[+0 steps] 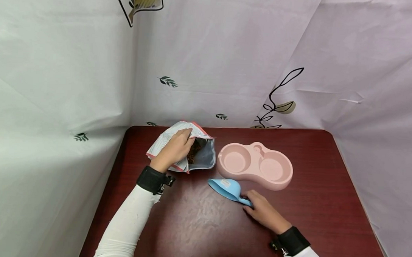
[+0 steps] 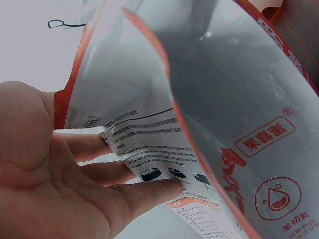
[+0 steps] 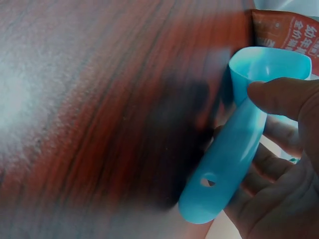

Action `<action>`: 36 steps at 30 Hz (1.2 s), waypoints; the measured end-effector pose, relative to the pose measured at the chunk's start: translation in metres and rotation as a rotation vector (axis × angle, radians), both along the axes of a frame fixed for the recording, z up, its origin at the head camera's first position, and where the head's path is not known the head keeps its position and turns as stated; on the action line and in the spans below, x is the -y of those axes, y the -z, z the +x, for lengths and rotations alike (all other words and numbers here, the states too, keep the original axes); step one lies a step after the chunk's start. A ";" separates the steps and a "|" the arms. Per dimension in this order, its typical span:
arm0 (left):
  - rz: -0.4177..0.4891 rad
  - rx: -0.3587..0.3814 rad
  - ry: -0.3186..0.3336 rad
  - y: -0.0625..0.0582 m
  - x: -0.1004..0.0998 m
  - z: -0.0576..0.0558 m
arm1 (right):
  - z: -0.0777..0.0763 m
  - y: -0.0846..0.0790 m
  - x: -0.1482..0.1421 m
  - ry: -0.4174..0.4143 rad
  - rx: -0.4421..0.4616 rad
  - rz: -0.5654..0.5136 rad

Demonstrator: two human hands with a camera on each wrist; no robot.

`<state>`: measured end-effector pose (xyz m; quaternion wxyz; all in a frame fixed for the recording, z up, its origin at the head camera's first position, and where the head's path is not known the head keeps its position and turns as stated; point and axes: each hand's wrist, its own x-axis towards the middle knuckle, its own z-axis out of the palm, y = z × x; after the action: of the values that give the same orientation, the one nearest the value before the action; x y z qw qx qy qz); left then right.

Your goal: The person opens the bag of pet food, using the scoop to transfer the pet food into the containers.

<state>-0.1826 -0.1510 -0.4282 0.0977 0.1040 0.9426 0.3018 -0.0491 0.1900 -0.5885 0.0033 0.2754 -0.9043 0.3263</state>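
Observation:
My left hand grips the side of an open white-and-red pet food bag lying at the table's back left. In the left wrist view, fingers lie against the printed wall of the bag. Brown kibble shows inside its silvery mouth, which faces right. In front of the bag, my right hand holds a light blue scoop by its handle. The right wrist view shows the thumb on top near the scoop's cup, the other fingers underneath.
A pink double pet bowl stands right of the bag, behind the scoop. The dark red wooden table ends at a white curtain with leaf prints at the back and sides.

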 end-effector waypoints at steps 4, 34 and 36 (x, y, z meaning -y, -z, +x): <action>0.002 0.001 -0.005 0.000 0.000 0.000 | 0.001 0.002 0.001 0.019 -0.022 0.038; -0.011 0.006 0.014 -0.002 0.000 -0.001 | -0.015 -0.029 -0.002 -0.146 0.663 -0.434; -0.011 0.005 0.015 -0.002 0.000 -0.002 | -0.017 -0.034 -0.004 -0.154 0.695 -0.497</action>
<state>-0.1841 -0.1513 -0.4263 0.1030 0.1097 0.9433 0.2960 -0.0664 0.1940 -0.5543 -0.2596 0.2065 -0.7224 0.6067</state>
